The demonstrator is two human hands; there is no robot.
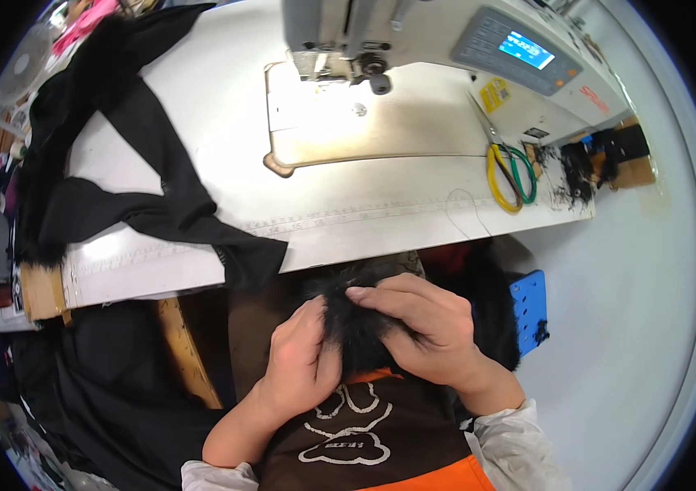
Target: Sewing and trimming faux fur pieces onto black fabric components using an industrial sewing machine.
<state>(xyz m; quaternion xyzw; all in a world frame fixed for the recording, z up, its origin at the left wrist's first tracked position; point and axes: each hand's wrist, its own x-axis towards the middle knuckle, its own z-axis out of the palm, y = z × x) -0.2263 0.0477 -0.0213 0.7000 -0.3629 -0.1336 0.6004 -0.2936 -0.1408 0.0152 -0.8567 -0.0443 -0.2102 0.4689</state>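
Note:
Both my hands are close to my chest, below the front edge of the white sewing table (364, 221). My left hand (299, 364) and my right hand (426, 327) both grip a tuft of black fur (356, 323) held between them. The right fingers curl over its top, and the left thumb presses into its side. A strip of black fabric (160, 204) trails from the table's edge toward the fur.
A white sewing machine (446, 41) with a lit needle area stands at the back. Scissors with yellow and green handles (508, 176) lie at the table's right, beside black fur scraps (577, 172). More black cloth (78, 123) is piled left. A blue plastic piece (528, 307) sits right of my hands.

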